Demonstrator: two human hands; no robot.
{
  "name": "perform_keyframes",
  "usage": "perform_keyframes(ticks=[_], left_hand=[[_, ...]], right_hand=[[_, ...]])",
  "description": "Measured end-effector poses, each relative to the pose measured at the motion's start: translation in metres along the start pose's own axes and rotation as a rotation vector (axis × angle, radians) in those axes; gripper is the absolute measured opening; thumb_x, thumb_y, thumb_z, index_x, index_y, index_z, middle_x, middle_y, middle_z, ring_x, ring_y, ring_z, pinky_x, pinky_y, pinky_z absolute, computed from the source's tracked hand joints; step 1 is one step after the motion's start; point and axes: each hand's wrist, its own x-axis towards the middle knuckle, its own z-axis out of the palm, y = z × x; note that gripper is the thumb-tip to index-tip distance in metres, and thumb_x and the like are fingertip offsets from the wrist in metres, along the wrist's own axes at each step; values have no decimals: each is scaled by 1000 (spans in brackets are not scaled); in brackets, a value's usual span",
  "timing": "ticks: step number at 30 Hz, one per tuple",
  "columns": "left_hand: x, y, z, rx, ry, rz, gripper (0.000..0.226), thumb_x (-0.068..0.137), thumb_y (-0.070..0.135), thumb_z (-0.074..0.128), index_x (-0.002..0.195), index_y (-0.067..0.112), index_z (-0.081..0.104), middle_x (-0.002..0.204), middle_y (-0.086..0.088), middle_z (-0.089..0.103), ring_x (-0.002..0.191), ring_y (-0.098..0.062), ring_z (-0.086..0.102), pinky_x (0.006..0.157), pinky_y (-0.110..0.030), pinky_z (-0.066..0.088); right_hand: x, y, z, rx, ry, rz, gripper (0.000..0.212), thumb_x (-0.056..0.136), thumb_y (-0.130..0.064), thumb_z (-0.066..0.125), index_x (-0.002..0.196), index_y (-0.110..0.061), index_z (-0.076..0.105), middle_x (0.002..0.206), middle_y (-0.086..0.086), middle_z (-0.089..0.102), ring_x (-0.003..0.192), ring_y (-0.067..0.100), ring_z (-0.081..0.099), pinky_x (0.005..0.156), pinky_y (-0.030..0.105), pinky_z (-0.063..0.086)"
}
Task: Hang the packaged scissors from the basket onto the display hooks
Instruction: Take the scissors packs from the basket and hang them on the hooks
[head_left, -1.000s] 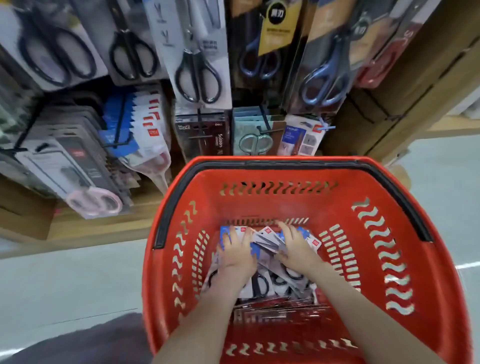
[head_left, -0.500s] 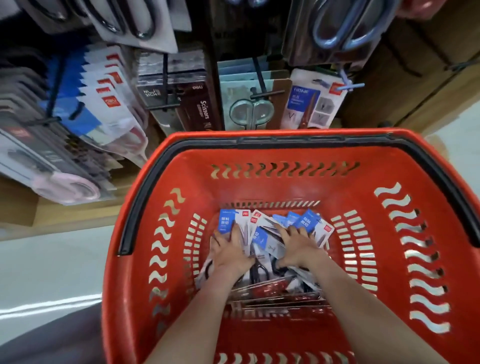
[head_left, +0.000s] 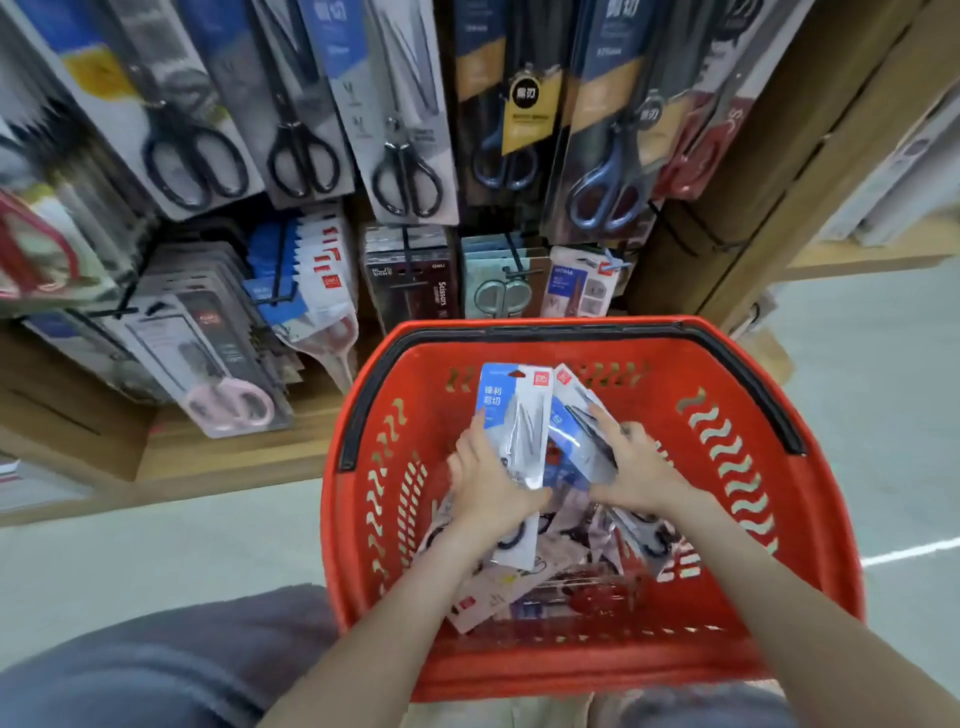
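Top edge cuts off the upper scissor packs (head_left: 405, 130); loose basket packs (head_left: 483, 597) blur.

Left hand (head_left: 488, 483), right hand (head_left: 634, 467) bare; forearms (head_left: 395, 597) unsleeved; grey-blue soft fabric garment (head_left: 156, 665) over legs.

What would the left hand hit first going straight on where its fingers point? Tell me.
Probably the far wall of the red plastic basket; the left hand, gripping a blue-and-white scissors pack, may clear it.
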Motion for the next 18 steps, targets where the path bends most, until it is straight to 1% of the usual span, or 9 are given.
perform_keyframes(ticks=[4,6,8,10,11,13,14,15,18], left_hand=[[-25,26,-33,-204,128,108,127,62,35,88,152,22,0,149,-1,15,138,-20,14,110,-30,18],[-34,35,-49,-281,167,106,133,58,36,91,152,22,-2,150,-1,15,141,-18,13,114,-33,17],[-41,40,-65,-398,161,86,134,59,30,93,152,19,-3,154,-2,14,144,-18,14,119,-36,17],[-50,41,-81,-545,128,69,120,64,23,90,151,18,8,151,-1,26,140,-17,27,117,-39,26],[-54,40,-89,-617,117,70,104,68,20,88,146,19,20,144,0,38,134,-17,39,112,-39,34],[-63,38,-105,-711,124,98,62,75,13,83,121,23,43,120,1,60,111,-15,60,99,-38,49],[-67,37,-112,-736,131,110,50,76,10,81,111,25,48,110,1,64,101,-15,65,94,-39,52],[-69,35,-118,-752,135,125,46,75,10,81,107,24,51,105,-1,67,97,-17,67,93,-42,53],[-75,30,-137,-790,146,118,47,72,9,81,110,19,54,107,-6,70,99,-23,69,91,-48,54]], right_hand=[[-37,-24,-22,373,165,-59,105,75,-26,77,148,-49,4,133,-2,26,122,17,34,97,34,36],[-54,-44,-30,538,215,-147,105,71,-35,83,145,-52,11,146,-9,23,135,10,27,110,38,31],[-68,-65,-35,658,241,-224,103,72,-38,83,146,-51,14,154,-4,23,143,14,25,117,44,27],[-84,-88,-42,734,236,-263,99,79,-26,79,149,-46,13,157,-3,22,143,13,24,118,42,25],[-89,-98,-45,757,243,-291,98,81,-23,78,150,-45,12,157,-5,23,143,11,25,118,41,25],[-97,-115,-50,759,248,-335,99,80,-27,79,150,-47,12,156,-6,25,142,12,27,118,42,25],[-101,-124,-51,744,242,-355,101,77,-31,80,150,-48,12,156,-7,26,142,11,29,118,42,26],[-104,-132,-52,727,237,-372,103,74,-36,82,149,-49,12,156,-8,27,142,10,29,118,41,26],[-109,-156,-53,670,224,-419,106,66,-49,84,147,-53,16,155,-14,28,141,4,29,117,39,27]])
